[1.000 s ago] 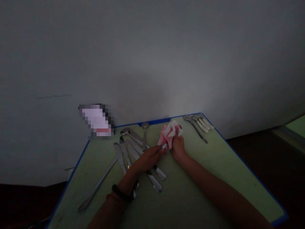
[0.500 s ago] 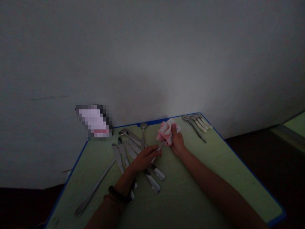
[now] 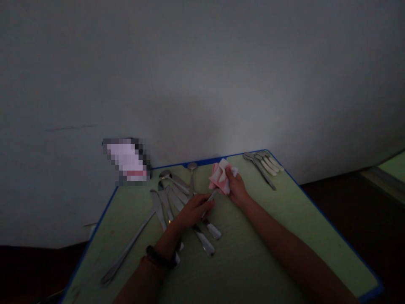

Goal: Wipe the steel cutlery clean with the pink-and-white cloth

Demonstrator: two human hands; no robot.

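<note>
My left hand [image 3: 193, 210] grips the metal handle of a piece of cutlery [image 3: 210, 199] above the table. Its far end is wrapped in a pink and white cloth [image 3: 219, 177], so I cannot tell which kind it is. My right hand [image 3: 238, 188] is closed on the cloth, pressing it round that end. Beneath and beside my left hand lie several metal utensils, among them a knife [image 3: 159, 207] and a small spoon [image 3: 192, 167] near the back edge. My left forearm partly covers some handles.
At the back right lie metal spoons [image 3: 263, 176] and several utensils with white handles [image 3: 271, 165]. A long utensil [image 3: 126, 250] lies at the left. A blurred-out upright device [image 3: 127, 160] leans at the back left corner. The green table [image 3: 268, 257] has a blue edge and meets a wall.
My right hand and the cloth have shifted very slightly down along the cutlery, and the cloth's folds differ. My left hand keeps its hold. The whole view has drifted a little.
</note>
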